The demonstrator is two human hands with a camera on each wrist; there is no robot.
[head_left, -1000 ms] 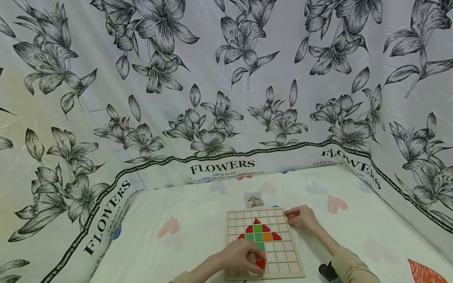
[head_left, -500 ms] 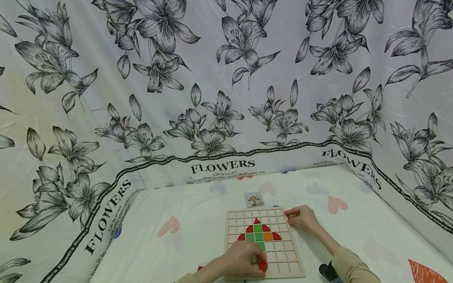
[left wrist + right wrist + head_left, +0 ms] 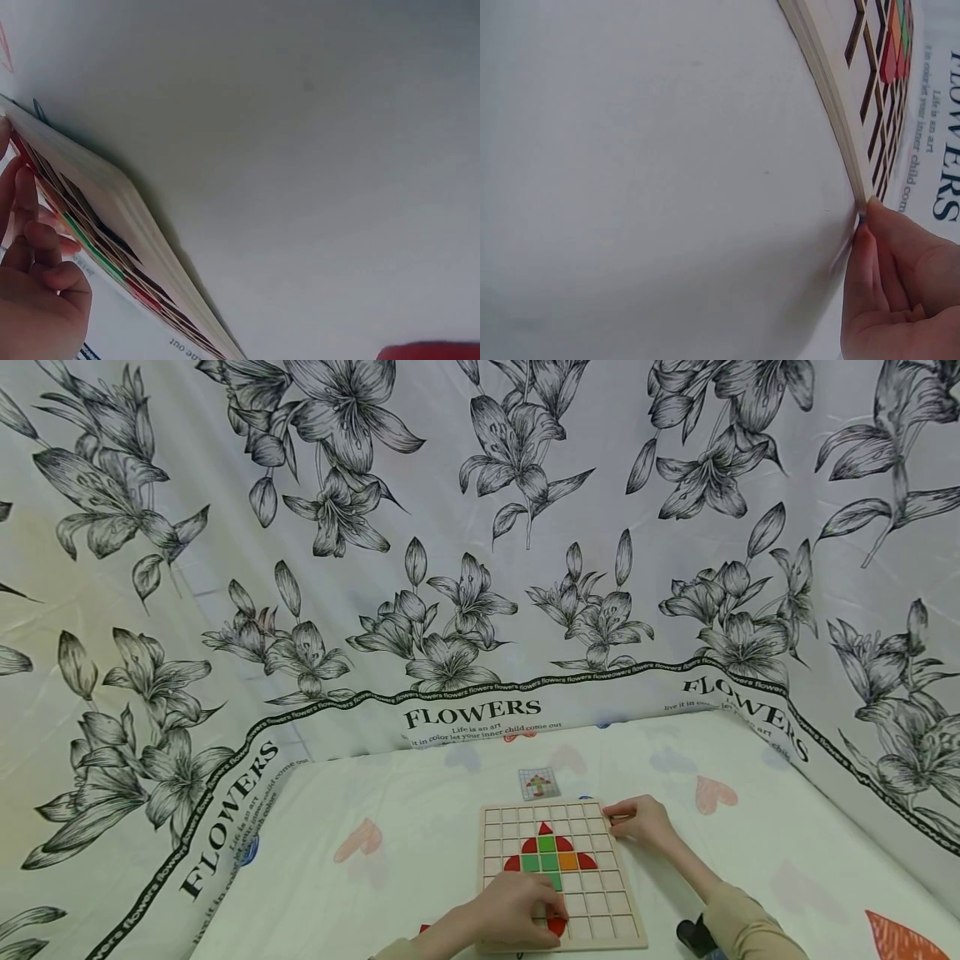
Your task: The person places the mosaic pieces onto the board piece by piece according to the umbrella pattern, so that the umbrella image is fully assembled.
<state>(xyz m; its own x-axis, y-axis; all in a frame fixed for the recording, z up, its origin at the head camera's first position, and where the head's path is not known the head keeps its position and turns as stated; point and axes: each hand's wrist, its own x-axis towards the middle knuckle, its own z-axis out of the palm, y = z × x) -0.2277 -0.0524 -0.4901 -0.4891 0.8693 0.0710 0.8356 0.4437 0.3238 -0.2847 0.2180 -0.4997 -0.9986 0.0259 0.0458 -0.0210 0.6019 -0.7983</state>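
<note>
A wooden grid board (image 3: 611,922) lies on the bed-like patterned cloth, with red, green and orange tiles set in a tree-like pattern. My left hand (image 3: 510,910) reaches over its near rows, thumb and fingers bent around a red rounded tile (image 3: 557,927) low in the pattern. Part of the pattern is hidden under this hand. At the far right corner of the board, my right hand (image 3: 641,822) pinches the edge between thumb and fingers; the right wrist view shows this hand (image 3: 900,277) gripping the corner. The green tiles (image 3: 549,862) fill the centre.
A small picture card (image 3: 537,783) with a similar tree pattern lies beyond the board. Beside my left wrist, a red piece (image 3: 425,928) peeks out on the cloth. A black object (image 3: 693,937) sits at my right sleeve. A flower-printed curtain (image 3: 450,635) rises behind.
My left hand has shifted slightly right, and the red tile now appears flatter against the grid. A red piece beside the left wrist has come into view. My right hand stays at the corner.
</note>
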